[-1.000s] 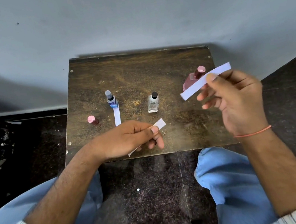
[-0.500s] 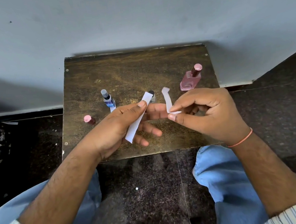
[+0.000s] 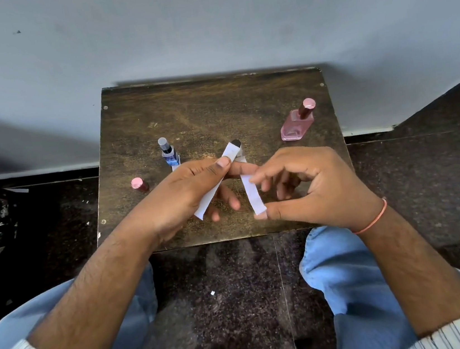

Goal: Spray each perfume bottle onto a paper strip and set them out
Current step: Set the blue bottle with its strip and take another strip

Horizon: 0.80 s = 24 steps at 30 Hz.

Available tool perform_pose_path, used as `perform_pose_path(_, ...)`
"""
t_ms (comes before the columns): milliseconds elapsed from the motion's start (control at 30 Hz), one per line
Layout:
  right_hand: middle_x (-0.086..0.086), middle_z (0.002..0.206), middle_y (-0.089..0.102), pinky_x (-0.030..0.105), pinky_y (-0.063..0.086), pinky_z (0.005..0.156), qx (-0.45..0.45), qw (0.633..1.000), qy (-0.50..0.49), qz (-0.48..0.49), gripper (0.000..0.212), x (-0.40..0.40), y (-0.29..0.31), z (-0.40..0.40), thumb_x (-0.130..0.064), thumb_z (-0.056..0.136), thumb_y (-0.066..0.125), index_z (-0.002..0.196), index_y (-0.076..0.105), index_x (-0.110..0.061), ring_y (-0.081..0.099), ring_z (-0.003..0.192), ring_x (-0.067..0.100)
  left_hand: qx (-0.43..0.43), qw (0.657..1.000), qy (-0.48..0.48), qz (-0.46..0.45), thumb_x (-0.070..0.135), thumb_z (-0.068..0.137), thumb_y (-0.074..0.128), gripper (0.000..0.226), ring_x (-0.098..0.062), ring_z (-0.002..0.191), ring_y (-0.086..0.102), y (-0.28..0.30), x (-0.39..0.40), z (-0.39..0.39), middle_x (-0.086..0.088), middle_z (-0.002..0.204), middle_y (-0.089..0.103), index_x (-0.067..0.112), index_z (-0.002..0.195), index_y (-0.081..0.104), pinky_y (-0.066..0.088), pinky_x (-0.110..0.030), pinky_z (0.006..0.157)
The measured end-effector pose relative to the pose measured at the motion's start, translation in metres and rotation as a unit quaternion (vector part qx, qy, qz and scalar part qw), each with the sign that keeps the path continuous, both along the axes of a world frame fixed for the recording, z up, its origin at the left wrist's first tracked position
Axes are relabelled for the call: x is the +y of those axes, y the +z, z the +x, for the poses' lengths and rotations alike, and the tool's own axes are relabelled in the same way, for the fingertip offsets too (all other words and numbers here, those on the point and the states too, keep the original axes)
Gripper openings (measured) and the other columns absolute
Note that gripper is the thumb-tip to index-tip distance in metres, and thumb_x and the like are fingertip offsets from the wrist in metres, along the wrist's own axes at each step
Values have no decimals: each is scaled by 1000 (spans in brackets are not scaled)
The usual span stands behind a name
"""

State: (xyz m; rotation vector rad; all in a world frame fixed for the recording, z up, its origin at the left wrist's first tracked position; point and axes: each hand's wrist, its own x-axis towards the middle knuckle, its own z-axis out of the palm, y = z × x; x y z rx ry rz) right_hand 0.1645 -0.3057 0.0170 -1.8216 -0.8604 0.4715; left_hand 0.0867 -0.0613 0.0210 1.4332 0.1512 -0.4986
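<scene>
Strips (image 3: 215,187) — two held (bottles: three)

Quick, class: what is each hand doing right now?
Left hand: pinches a paper strip.
Right hand: holds a second paper strip.

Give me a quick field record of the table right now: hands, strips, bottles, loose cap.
left hand: pinches a paper strip between thumb and fingers, held slanted above the table
right hand: holds a second strip between thumb and fingertips
blue bottle: upright, left of centre, a strip's end showing at its base
clear bottle: mostly hidden behind the left hand's strip; dark top visible
pink bottle: upright at the right, cap on
loose pink cap: on the table, near its left edge
</scene>
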Motion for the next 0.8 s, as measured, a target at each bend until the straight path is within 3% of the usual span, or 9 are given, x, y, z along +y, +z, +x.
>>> perform_pose_path(100, 5, 93, 70, 51, 57, 62, 55, 997, -51, 32, 46, -1, -1, 0, -33, 79, 96, 116, 76, -16, 63, 70, 33, -19, 997, -39, 63, 34, 113, 41, 42, -10, 79, 67, 0, -1, -1, 15, 96, 81, 20, 124, 79, 50, -24, 60)
perform_pose_path(167, 4, 91, 70, 56, 56, 63, 55, 993, -100, 28, 42, 1, -4, 1, -42, 88, 87, 118, 75, -16, 62, 72, 34, -36, 992, -80, 90, 32, 114, 39, 41, -6, 75, 67, 0, -3, -3, 20, 104, 81, 20, 124, 78, 51, -24, 63)
perform_pose_path(267, -7, 90, 70, 30, 54, 59, 45, 991, -125, -23, 31, 2, -9, 3, -40, 94, 80, 118, 80, -20, 59, 67, 7, -75, 982, -132, 115, 36, 115, 41, 43, -19, 83, 69, -4, -5, -4, 13, 135, 76, 20, 131, 77, 53, -33, 66)
perform_pose_path(367, -7, 90, 74, 14, 47, 67, 31, 994, -91, -47, 17, 3, -10, 3, -25, 94, 84, 109, 83, -16, 63, 72, 4, -96, 973, -161, 135, 36, 115, 41, 41, -27, 86, 71, -8, -7, -3, 11, 131, 78, 24, 130, 77, 54, -34, 69)
perform_pose_path(500, -4, 82, 76, 17, 48, 60, 97, 993, -67, -9, 5, 2, -5, 2, -11, 94, 84, 98, 82, -9, 63, 64, 3, -102, 970, -168, 141, 34, 113, 42, 41, -11, 81, 69, -8, -9, -1, 18, 111, 81, 23, 131, 77, 52, -27, 66)
perform_pose_path(600, 6, 81, 78, 31, 51, 53, 165, 981, -96, 28, 4, 1, -3, 2, -10, 94, 83, 96, 83, -14, 65, 63, 13, -117, 964, -183, 152, 33, 115, 41, 41, -10, 80, 69, -9, -10, 1, 26, 101, 79, 21, 132, 77, 52, -33, 68)
perform_pose_path(700, 23, 90, 80, 31, 51, 52, 206, 964, -147, 77, 11, -4, 3, 7, -11, 87, 86, 97, 82, -11, 70, 62, 21, -104, 964, -186, 162, 42, 114, 42, 43, -15, 80, 71, -12, -11, 1, 22, 97, 79, 26, 128, 80, 52, -34, 71)
perform_pose_path(800, 15, 87, 82, 27, 51, 52, 217, 952, -204, 75, 11, -22, 12, 20, -4, 89, 80, 99, 79, -8, 71, 61, 21, -75, 967, -181, 162, 45, 110, 53, 35, -23, 81, 72, -15, -10, 1, 13, 99, 81, 30, 124, 81, 54, -31, 70)
